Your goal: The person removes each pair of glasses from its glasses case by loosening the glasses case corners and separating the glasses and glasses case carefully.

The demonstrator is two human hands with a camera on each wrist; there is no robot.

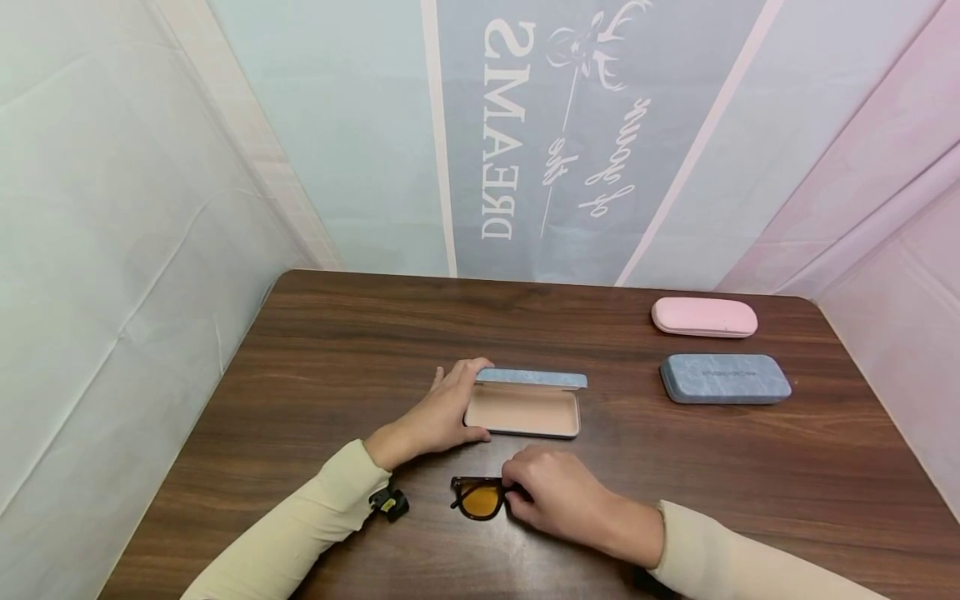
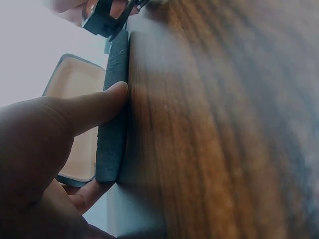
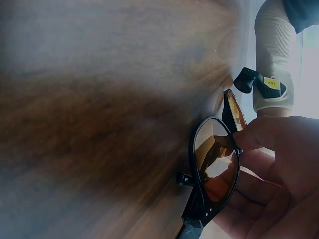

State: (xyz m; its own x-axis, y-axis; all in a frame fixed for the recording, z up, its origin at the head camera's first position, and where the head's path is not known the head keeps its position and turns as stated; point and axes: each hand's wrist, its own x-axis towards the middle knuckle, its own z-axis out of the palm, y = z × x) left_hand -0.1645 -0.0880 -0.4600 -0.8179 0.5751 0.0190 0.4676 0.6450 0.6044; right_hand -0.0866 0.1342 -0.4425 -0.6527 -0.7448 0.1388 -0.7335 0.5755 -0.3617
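An eyeglass case (image 1: 525, 412) with a blue lid (image 1: 532, 378) and beige lining stands open near the table's middle. My left hand (image 1: 438, 412) grips its left end, the thumb along the front wall in the left wrist view and the fingers by the lid. Nearer to me, my right hand (image 1: 562, 497) pinches black-framed sunglasses (image 1: 480, 501) with amber lenses. In the right wrist view the thumb presses near the bridge of the sunglasses (image 3: 193, 154), and the other fingers lie behind one lens. From the head view, that hand hides the right lens.
Toward the right of the wooden table (image 1: 360, 333) lie a shut blue marbled glasses case (image 1: 726, 379) and, behind it, a pink one (image 1: 705, 317). Fabric sheets hang at the back and both sides. A small black camera (image 1: 389, 503) sits at the left wrist.
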